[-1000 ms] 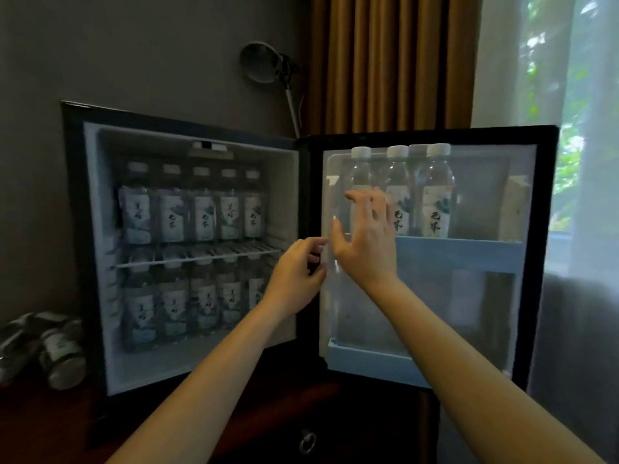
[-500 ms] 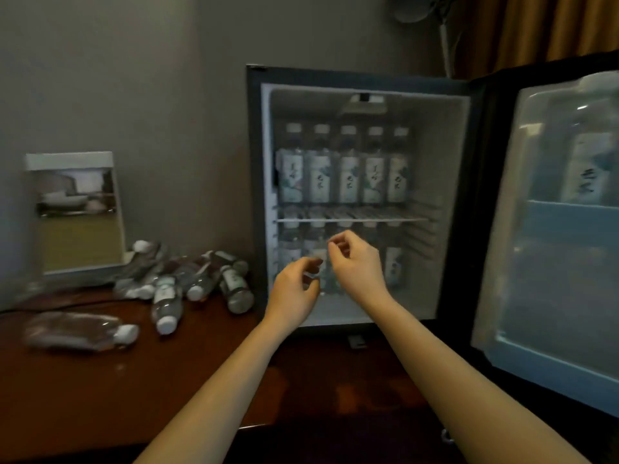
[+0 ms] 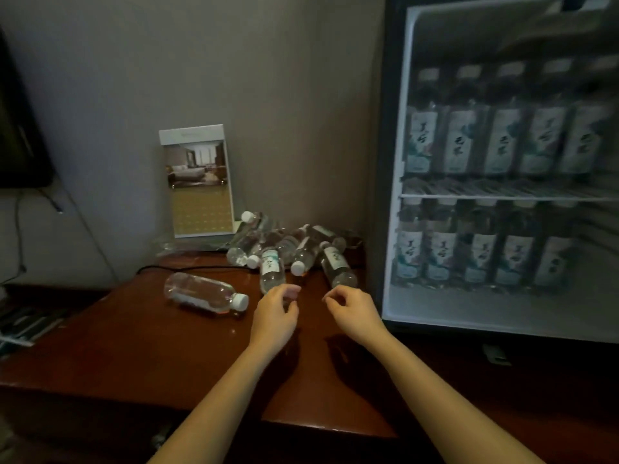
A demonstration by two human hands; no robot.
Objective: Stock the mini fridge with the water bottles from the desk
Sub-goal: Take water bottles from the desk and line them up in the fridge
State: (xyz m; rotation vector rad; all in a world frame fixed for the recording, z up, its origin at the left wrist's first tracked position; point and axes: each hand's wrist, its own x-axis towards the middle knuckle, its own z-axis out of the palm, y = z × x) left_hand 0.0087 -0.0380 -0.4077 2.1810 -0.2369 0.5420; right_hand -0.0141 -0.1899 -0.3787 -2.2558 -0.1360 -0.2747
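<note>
Many water bottles lie in a heap on the counter, by the wall and just beside the mini fridge, so each trip is short. One lone bottle lies on its side, apart from the heap. My left hand and right hand hang low near the heap, fingers loosely curled, holding nothing. I think each is ready to take a bottle. Upright bottles fill both fridge shelves, so room looks tight.
</note>
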